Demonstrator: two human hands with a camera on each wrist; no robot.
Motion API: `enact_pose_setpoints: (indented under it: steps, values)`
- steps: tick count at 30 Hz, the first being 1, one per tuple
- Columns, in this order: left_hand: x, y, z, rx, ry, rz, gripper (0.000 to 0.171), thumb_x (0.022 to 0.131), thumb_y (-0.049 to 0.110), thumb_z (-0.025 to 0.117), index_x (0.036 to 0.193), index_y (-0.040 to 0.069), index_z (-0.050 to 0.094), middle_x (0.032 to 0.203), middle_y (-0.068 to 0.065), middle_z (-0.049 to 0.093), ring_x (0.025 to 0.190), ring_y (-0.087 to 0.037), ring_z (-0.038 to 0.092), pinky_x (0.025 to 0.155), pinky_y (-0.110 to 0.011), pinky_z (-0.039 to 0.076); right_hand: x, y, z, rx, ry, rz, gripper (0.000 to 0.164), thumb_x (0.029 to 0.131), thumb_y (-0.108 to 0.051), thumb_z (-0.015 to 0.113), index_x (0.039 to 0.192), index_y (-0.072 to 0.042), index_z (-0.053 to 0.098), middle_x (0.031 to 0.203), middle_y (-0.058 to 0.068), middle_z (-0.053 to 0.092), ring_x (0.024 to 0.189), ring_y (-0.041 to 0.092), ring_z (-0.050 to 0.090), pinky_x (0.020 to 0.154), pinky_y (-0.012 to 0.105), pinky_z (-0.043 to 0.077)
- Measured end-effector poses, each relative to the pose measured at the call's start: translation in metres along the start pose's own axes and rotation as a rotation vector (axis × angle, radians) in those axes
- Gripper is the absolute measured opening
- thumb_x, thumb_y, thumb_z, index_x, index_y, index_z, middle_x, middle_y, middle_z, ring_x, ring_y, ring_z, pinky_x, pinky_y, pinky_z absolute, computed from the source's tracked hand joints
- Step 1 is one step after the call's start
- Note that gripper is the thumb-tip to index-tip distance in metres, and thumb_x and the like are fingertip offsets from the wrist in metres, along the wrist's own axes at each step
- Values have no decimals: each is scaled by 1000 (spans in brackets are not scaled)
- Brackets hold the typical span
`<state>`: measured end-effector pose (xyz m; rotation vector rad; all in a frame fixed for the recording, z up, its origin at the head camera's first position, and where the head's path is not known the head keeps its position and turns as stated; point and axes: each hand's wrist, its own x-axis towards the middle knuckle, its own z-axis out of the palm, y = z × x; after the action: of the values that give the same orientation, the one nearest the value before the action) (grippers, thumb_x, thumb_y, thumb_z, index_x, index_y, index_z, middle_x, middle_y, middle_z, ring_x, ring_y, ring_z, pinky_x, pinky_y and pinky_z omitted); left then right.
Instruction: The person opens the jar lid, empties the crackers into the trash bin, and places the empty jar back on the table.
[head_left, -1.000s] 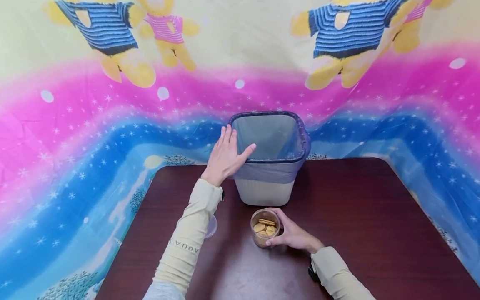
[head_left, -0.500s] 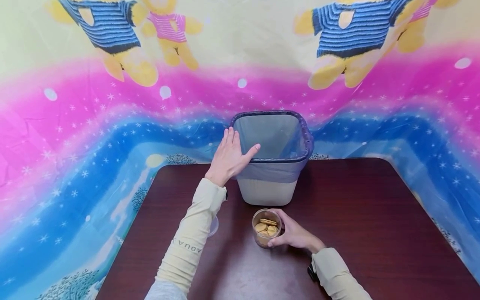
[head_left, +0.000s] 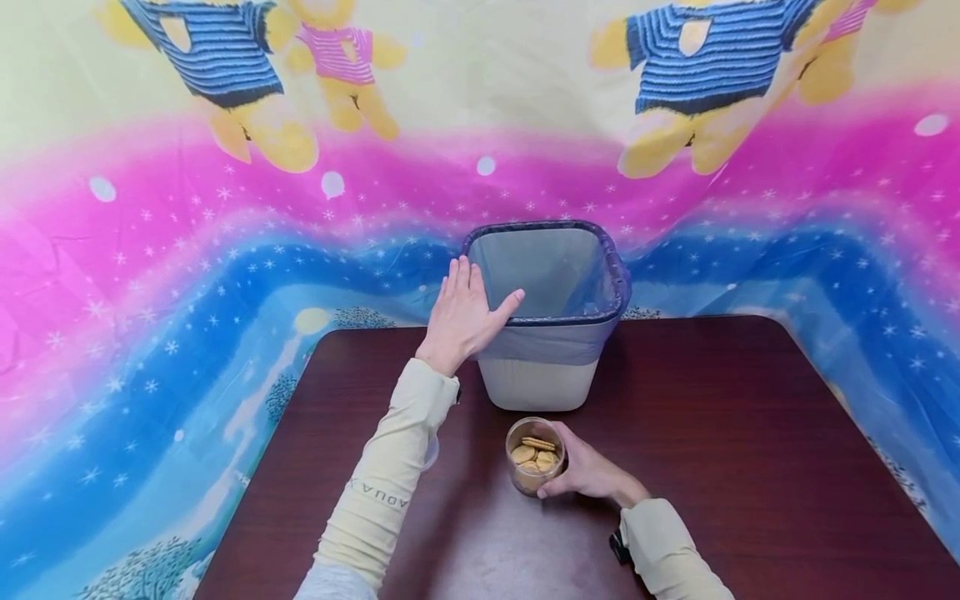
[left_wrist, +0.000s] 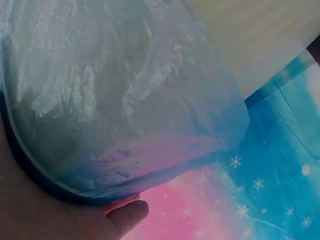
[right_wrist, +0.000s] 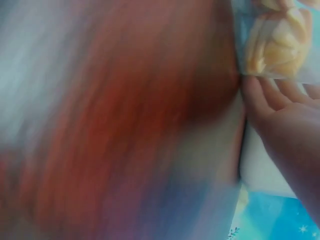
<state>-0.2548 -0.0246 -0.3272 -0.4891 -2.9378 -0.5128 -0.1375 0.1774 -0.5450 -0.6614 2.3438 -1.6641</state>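
Note:
A pale waste bin (head_left: 536, 385), lined with a translucent bag, stands upright at the back of the table. My left hand (head_left: 463, 321) rests at its left front corner, fingers straight along the side and thumb reaching over the rim. The left wrist view shows the bag (left_wrist: 125, 100) folded over the bin's outside, with the hand at the dark rim. In front of the bin, my right hand (head_left: 592, 471) grips a clear plastic jar (head_left: 522, 483) from the right. Round sandwich biscuits (head_left: 534, 458) lie inside the uncovered jar. Its wall and biscuits also show in the right wrist view.
A clear round lid (head_left: 431, 452) lies on the dark wooden table (head_left: 712, 417), partly hidden behind my left sleeve. A printed cloth (head_left: 360, 192) with bears and snowflakes hangs behind and around the table.
The head view has shifted slightly, so everything sits a little further right. Both hands keep their places on the bin and the jar.

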Motion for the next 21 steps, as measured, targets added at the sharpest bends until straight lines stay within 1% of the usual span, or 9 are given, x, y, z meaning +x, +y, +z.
enact_pose_setpoints:
  steps: [4,12,17,21]
  values:
    - [0,-1,1,2,-2,1,100,88,77,25,152,0,20,162,-16,9,152,-29,0,123,-43,9,0,1,2,-14,-3,8,97,65,-19,89,142,-1,33,144,21,43,131,39,42,106,17,31]
    - [0,-2,3,7,9,5,98,89,75,26,152,0,21,162,-16,10,152,-29,2,123,-41,10,-1,0,5,-4,19,32,96,66,-19,88,143,-1,34,143,20,45,130,37,43,104,15,31]
    - [0,-2,3,11,15,10,98,90,75,26,152,0,22,162,-17,10,152,-29,2,123,-41,10,-2,0,5,24,30,29,94,66,-18,88,144,-4,36,143,18,46,128,35,45,104,17,32]
    - [0,-3,2,12,14,11,96,90,74,26,153,2,21,162,-16,9,152,-29,2,122,-41,11,-2,1,6,49,30,18,91,69,-18,87,144,-8,36,142,15,47,127,34,46,103,17,34]
